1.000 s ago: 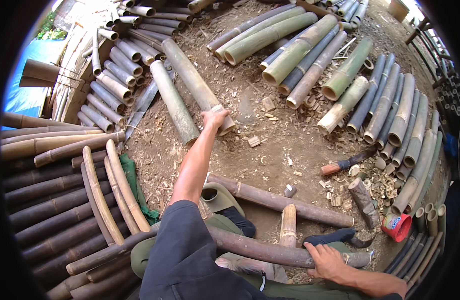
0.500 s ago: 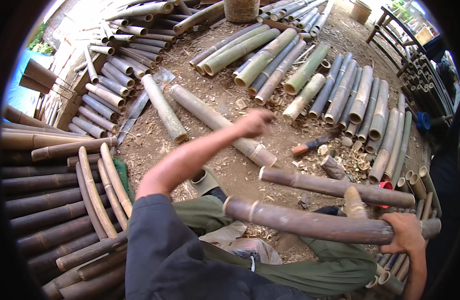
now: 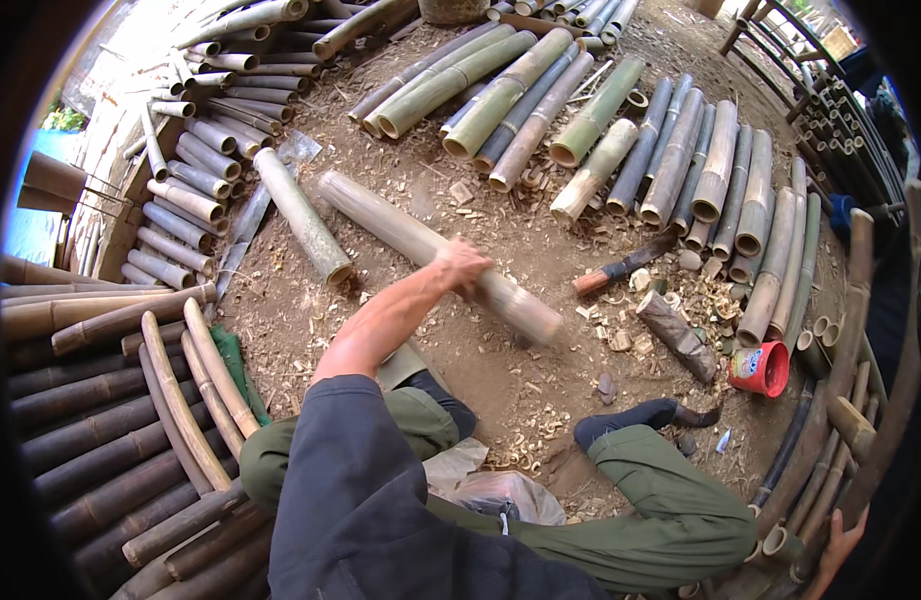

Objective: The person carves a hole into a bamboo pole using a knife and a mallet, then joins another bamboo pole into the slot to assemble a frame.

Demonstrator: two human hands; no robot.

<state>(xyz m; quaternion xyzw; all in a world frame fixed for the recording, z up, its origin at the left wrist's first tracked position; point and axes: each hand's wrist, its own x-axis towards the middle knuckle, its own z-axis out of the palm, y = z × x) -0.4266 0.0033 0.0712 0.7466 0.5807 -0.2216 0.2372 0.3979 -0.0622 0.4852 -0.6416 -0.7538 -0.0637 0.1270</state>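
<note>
My left hand (image 3: 463,262) is closed over a brownish-grey bamboo tube (image 3: 385,215), which slants across the dirt in front of me; its near end is blurred by motion. At the lower right edge, my right hand (image 3: 842,545) grips the lower end of a long dark bamboo tube (image 3: 892,400), partly lost in the dark rim. Beside that tube leans another dark bamboo tube (image 3: 830,400). A pale green bamboo tube (image 3: 302,215) lies left of the one under my left hand. Between my feet and the tube are wood chips.
A blade with an orange-brown handle (image 3: 625,268) lies ahead, near a short bamboo block (image 3: 677,335) and a red cup (image 3: 759,369). Rows of cut bamboo (image 3: 670,170) spread beyond. Dark bamboo poles (image 3: 100,400) are stacked at left, and a plastic bag (image 3: 505,495) sits between my legs.
My left hand has come down onto the bamboo tube on the ground. My right hand has swung its tube to the far right, and the tube beside it has shifted there too, uncovering the red cup.
</note>
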